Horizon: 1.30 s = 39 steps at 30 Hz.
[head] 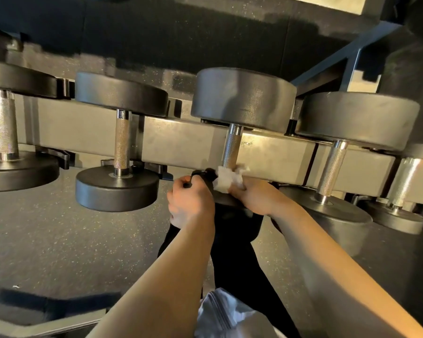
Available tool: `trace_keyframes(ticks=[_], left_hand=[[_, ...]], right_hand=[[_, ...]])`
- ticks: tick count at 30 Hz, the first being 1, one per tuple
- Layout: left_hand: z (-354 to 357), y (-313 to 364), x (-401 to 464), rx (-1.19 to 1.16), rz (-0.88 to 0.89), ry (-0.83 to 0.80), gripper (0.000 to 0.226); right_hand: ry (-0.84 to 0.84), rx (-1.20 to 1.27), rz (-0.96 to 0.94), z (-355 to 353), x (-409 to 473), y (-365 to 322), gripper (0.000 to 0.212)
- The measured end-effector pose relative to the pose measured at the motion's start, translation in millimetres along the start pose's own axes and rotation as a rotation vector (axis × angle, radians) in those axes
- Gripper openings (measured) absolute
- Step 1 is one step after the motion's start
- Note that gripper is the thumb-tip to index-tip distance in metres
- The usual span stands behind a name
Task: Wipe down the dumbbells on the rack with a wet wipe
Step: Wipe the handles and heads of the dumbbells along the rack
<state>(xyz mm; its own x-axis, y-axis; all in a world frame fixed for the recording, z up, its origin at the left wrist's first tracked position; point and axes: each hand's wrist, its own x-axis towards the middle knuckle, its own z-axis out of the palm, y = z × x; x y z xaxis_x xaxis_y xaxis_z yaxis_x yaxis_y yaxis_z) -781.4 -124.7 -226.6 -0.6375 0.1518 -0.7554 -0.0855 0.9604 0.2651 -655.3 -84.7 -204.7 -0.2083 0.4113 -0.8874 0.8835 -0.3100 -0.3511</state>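
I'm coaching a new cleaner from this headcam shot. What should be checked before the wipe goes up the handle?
1. Wet wipe in the right hand: ok, gripped.
2. Wipe against the knurled handle at its lower end: ok.
3. Left hand steadying the dumbbell's near head: cannot tell; it grips something dark beside it.
4. Dumbbell seated on the rack beam: ok.
5. Upper handle free of obstruction: ok.
6. Wipe still damp: cannot tell.
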Motion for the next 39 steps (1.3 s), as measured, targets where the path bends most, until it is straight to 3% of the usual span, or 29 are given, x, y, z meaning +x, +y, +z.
trace_keyframes(ticks=[3,9,12,21,26,31,39], left_hand=[[0.2,0.5,-2.7,-0.006,0.004,0.023,0.028],[-1.2,1.4,-2.7,0.017,-0.009,0.035,0.02],[-1.7,2.0,-3.0,0.018,0.003,0.028,0.015],[-2.0,2.4,-4.9,-0.029,0.004,0.016,0.014],[-3.9,3.0,-7.1,-0.065,0.008,0.011,0.017],[-2.0,5.1,-8.4,-0.076,0.011,0.028,0.022],[-4.4,5.1,-11.8,-0.05,0.034,0.012,0.02]], right_hand=[[-0.005,-0.201,-0.004,-3.3,-20.7,2.0,0.052],[0.057,-0.145,-0.119,3.1,-10.3,-9.9,0.054],[0.045,-0.304,-0.046,6.5,-4.9,-21.6,0.062],[-0.12,-0.248,0.037,-22.3,-14.6,0.7,0.062],[-0.151,-0.238,-0.054,-18.3,-1.5,-8.1,0.058],[0.016,-0.273,0.042,4.4,17.8,-29.2,0.055],[-0.116,-0.24,-0.018,-22.4,-10.2,1.9,0.056]])
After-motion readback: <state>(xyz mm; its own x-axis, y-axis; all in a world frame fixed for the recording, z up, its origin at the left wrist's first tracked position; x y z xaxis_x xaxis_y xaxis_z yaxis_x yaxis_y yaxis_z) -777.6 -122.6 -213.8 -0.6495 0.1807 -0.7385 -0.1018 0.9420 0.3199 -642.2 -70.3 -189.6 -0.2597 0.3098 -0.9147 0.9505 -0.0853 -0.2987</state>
